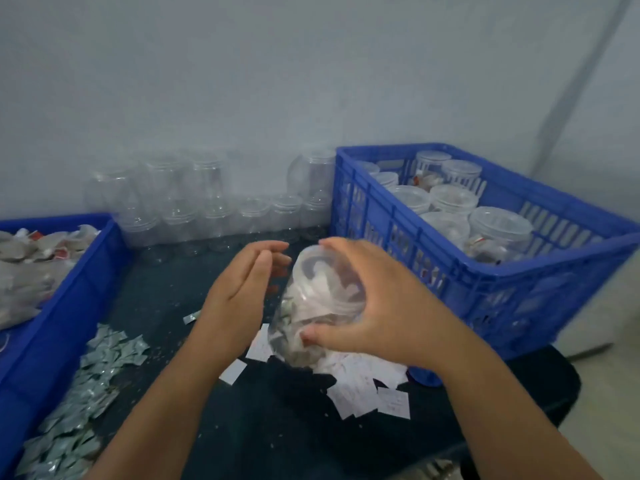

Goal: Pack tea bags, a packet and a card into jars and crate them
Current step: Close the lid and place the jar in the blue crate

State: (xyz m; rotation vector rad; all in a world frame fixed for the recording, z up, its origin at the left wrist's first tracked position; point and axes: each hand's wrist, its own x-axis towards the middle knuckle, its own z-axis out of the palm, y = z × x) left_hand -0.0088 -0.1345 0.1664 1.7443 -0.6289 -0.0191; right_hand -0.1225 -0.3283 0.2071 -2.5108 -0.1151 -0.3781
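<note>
My right hand (374, 299) grips a clear plastic jar (311, 306) filled with tea bags, tilted with its lidded top toward the wall, above the dark table. My left hand (242, 285) is just left of the jar with straight fingers, a small gap from it, holding nothing. White cards (360, 382) lie scattered under and in front of the jar. A heap of silver packets (90, 386) lies at the front left. The blue crate (485, 296) on the right holds several lidded, filled jars (498, 230).
A second blue crate (69, 306) on the left holds loose tea bags (31, 268). Several empty clear jars (194, 202) stand stacked in rows along the white wall at the back. A blue lid or cap (424, 375) sits by the right crate's front corner.
</note>
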